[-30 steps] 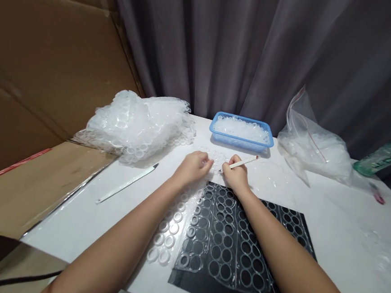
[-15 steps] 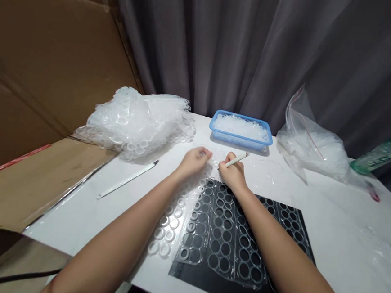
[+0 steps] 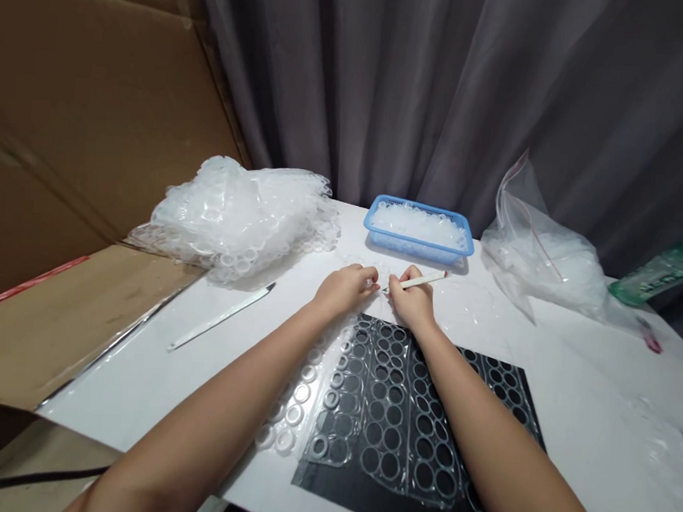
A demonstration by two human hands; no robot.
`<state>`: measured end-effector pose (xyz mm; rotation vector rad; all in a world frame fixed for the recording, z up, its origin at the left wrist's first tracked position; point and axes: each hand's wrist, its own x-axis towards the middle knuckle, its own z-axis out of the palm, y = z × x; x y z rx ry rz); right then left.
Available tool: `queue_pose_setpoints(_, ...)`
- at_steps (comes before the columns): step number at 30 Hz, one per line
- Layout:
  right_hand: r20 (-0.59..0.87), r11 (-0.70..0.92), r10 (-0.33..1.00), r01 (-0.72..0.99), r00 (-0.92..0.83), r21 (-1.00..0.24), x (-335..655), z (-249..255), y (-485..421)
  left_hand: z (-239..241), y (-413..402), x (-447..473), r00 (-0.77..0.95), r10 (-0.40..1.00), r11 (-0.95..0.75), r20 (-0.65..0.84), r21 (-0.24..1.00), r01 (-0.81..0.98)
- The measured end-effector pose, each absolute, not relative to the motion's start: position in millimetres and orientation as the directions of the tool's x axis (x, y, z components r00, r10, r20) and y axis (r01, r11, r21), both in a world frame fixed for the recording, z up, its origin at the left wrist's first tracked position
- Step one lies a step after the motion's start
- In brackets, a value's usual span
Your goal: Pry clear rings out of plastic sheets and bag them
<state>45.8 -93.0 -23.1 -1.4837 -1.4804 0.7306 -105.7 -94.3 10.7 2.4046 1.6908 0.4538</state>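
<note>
My right hand (image 3: 414, 299) is closed around a slim white pen-like tool (image 3: 425, 281) with a reddish end; its thin tip points left toward my other hand. Facing it, my left hand (image 3: 348, 288) is curled with thumb and fingers pinching a small clear plastic piece, mostly hidden by the fingers. Below both hands, clear plastic strips of round rings (image 3: 386, 405) lie over a black sheet (image 3: 351, 500). Beside my left forearm a further strip with whitish rings (image 3: 293, 415) rests on the white table (image 3: 601, 418).
A blue basket (image 3: 419, 243) of small clear pieces stands at the back. Left of it is a heap of clear plastic ring sheets (image 3: 232, 216), with a white-handled tool (image 3: 221, 317) in front. A zip bag (image 3: 554, 265) and green bottle (image 3: 665, 270) lie right. Cardboard (image 3: 77, 314) borders the left.
My left hand has shifted slightly right and down, its fingertips now close to the tool's tip. The tool in my right hand has moved a little to the right.
</note>
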Motion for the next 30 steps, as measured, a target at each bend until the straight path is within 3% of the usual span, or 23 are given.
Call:
queue_pose_setpoints(4, 0.183, 0.104, 0.975, 0.463, 0.129, -0.880, 45, -22, -95, 8, -97, -104, 0.344, 0.934, -0.356, 0.091, 0.220, 0.908)
queue_pose_setpoints(8, 0.210, 0.119, 0.970, 0.517, 0.122, -0.848, 44, -22, -94, 9, -96, -103, 0.322, 0.945, -0.327, 0.061, 0.217, 0.920)
queue_pose_setpoints(16, 0.208, 0.121, 0.973, 0.551, 0.099, -0.826, 43, -25, -91, 8, -94, -102, 0.272, 0.960, -0.275, 0.064, 0.381, 0.883)
queue_pose_setpoints(23, 0.244, 0.132, 0.963, 0.592, 0.114, -0.795, 40, -27, -93, 10, -78, -114, 0.086, 0.990, -0.139, 0.113, 0.642, 0.754)
queue_pose_setpoints(26, 0.178, 0.096, 0.976, 0.483, 0.126, -0.870, 41, -28, -91, 13, -70, -124, -0.040, 0.989, -0.072, 0.143, 0.694, 0.716)
queue_pose_setpoints(30, -0.075, -0.095, 0.992, 0.201, 0.104, -0.975, 43, -26, -80, 11, -73, -119, -0.034, 0.978, -0.114, 0.205, 0.664, 0.739)
